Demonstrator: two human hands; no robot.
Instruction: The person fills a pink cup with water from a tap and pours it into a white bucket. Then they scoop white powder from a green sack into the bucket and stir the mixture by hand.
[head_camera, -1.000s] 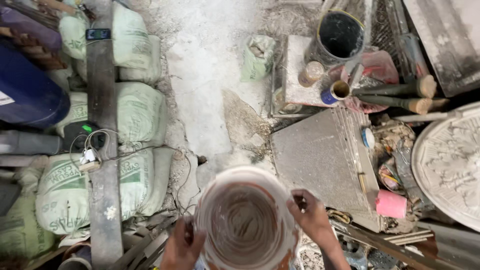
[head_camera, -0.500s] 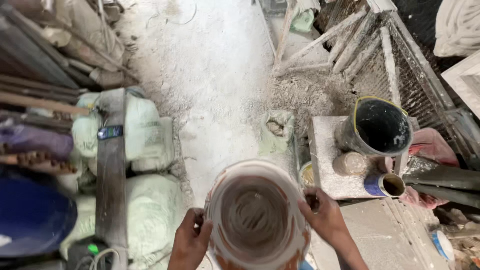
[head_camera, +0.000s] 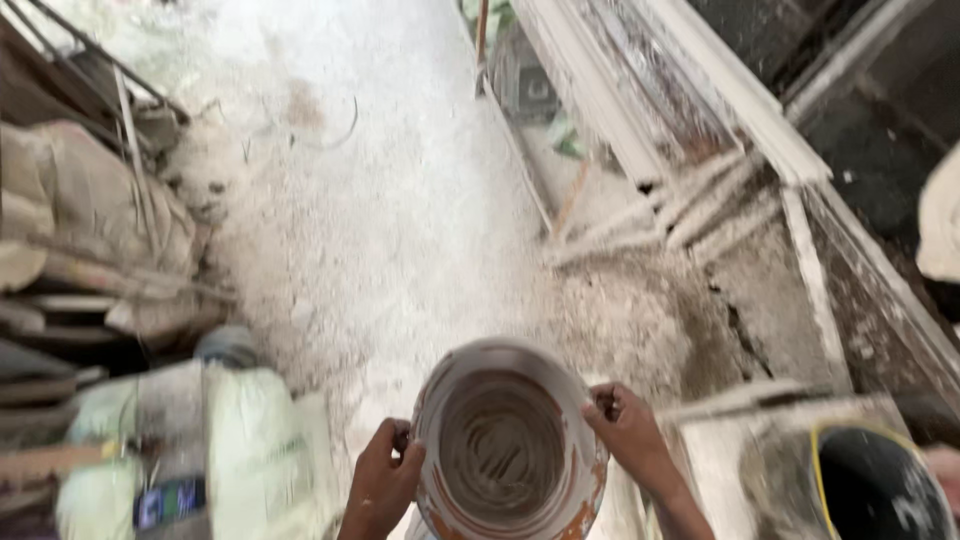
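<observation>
Hands grip a round plaster-caked bucket (head_camera: 505, 445) with an orange-brown rim at the bottom centre of the head view, one on each side. The left hand (head_camera: 385, 480) clasps the bucket's left edge, its fingers (head_camera: 400, 455) curled shut around the rim or a handle stub there; which of the two is too blurred to tell. The right hand (head_camera: 625, 430) does the same on the right edge, fingers (head_camera: 603, 405) wrapped closed over the rim. The bucket sits level between the hands, above the floor, and its inside shows rings of brownish-grey dried material.

Beneath and beyond it stretches a white, powder-strewn floor (head_camera: 380, 200), rough and lumpy, running up the middle of the view. To the left lie pale green-white woven sacks (head_camera: 215, 440), stacked near the left hand, and above them a heap of dusty grey boards and bags (head_camera: 90, 230). At the upper right, long white plaster-coated mouldings (head_camera: 680, 100) lean in a slanted row. At the lower right corner, well apart from the right hand, stands a dark round container with a yellow rim (head_camera: 870, 480), only partly in view. A thin pale slat (head_camera: 740, 400) lies just beside the right hand, pointing toward that container.
</observation>
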